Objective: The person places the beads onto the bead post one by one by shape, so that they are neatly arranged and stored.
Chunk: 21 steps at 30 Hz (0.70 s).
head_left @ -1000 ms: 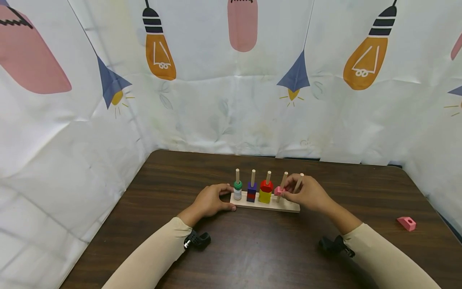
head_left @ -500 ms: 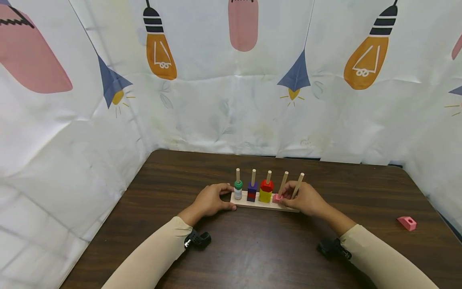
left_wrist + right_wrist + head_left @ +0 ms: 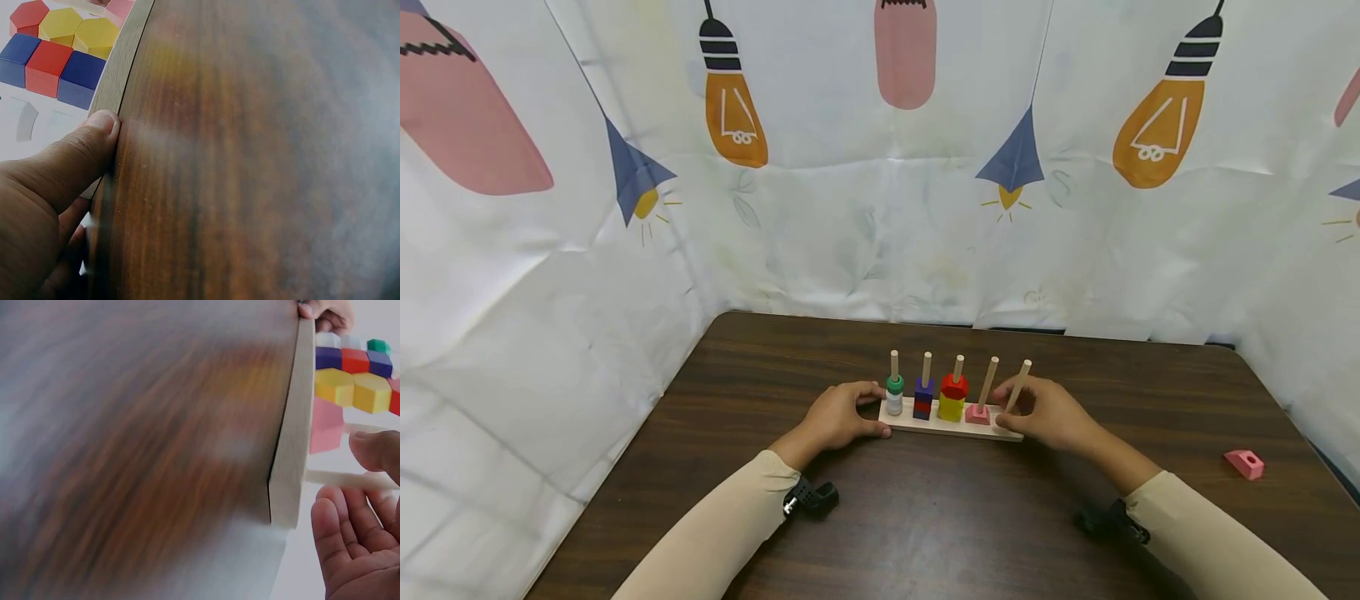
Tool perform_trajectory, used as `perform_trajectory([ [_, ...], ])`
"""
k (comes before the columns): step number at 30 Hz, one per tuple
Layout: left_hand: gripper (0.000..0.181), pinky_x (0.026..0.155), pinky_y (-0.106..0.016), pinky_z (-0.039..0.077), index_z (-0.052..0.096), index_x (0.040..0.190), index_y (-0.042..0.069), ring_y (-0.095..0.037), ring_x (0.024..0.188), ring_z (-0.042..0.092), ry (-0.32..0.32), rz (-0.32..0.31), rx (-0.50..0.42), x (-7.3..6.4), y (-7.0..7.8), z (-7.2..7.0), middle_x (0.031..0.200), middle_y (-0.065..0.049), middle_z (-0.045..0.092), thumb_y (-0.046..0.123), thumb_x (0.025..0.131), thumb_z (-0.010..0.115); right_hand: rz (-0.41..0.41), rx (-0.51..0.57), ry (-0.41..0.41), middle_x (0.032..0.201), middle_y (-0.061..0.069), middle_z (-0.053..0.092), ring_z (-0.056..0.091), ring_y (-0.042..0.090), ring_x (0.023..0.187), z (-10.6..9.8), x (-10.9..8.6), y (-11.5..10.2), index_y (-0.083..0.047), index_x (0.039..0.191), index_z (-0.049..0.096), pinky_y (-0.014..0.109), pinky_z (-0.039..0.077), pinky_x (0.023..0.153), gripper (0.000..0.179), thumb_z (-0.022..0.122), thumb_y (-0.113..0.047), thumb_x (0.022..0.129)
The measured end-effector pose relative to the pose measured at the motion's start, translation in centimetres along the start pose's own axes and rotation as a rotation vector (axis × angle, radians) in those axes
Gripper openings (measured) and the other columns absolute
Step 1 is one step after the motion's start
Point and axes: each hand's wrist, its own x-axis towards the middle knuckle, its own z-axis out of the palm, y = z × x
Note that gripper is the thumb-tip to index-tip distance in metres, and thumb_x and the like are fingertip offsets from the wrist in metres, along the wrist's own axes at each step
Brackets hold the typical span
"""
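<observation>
A wooden peg stacker (image 3: 940,427) with several upright pegs lies across the table. My left hand (image 3: 832,416) grips its left end, thumb on the front edge in the left wrist view. Left to right, the pegs carry white and green pieces (image 3: 894,394), blue and red squares (image 3: 923,398), and yellow and red hexagons (image 3: 952,397). A pink block (image 3: 977,414) sits at the foot of the fourth peg (image 3: 988,383). My right hand (image 3: 1051,412) holds nothing; its fingers and thumb are spread apart around the bare last peg (image 3: 1018,386).
Another pink block (image 3: 1245,463), sloped and with a hole, lies on the right side of the dark wooden table (image 3: 925,517). A white curtain (image 3: 880,233) printed with lamps hangs behind the table and along its left side.
My right hand lowered the pink block down the fourth peg to the base, then let go and drew back to the right. The left hand has stayed in place.
</observation>
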Motion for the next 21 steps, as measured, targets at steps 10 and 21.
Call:
perform_trajectory([
  [10, 0.061, 0.115, -0.052, 0.034, 0.07, 0.131, 0.024, -0.03, 0.14, 0.047, 0.003, 0.0, 0.002, 0.0, -0.1, -0.1, 0.142, -0.003, 0.062, 0.041, 0.076, 0.092, 0.046, -0.058, 0.072, 0.11, 0.001, 0.069, 0.066, 0.019, 0.096, -3.5, -3.5, 1.8, -0.011, 0.116, 0.068, 0.032, 0.055, 0.078, 0.034, 0.082, -0.026, 0.09],
  [21, 0.06, 0.12, -0.056, 0.024, 0.07, 0.13, 0.025, -0.029, 0.141, 0.046, -0.013, 0.03, 0.009, 0.1, -0.2, -0.1, 0.138, -0.003, 0.064, 0.042, 0.076, 0.091, 0.134, -0.175, 0.168, 0.11, 0.003, 0.071, 0.066, 0.006, 0.094, -7.7, -8.6, 4.3, -0.009, 0.122, 0.067, 0.027, 0.053, 0.073, 0.039, 0.078, -0.034, 0.093],
])
